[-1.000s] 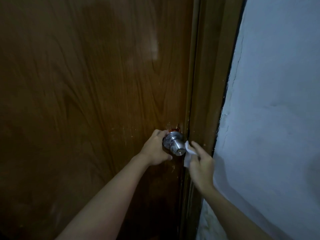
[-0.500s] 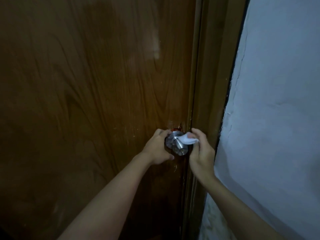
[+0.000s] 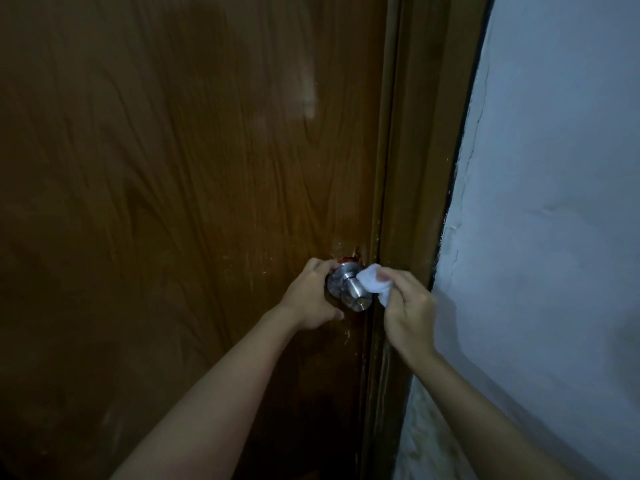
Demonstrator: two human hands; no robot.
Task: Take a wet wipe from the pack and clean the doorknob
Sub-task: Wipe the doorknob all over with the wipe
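Note:
A round silver doorknob sticks out of the brown wooden door near its right edge. My left hand curls around the knob's left side and base plate. A bunched white wet wipe is pinched in my right hand and presses against the knob's upper right side. The wipe pack is not in view.
The brown door frame runs down right of the knob. A pale blue-white wall with cracked plaster along its edge fills the right side. The scene is dim.
My right hand brought the wipe from below and right of the knob up onto its right side. The left hand has stayed on the knob.

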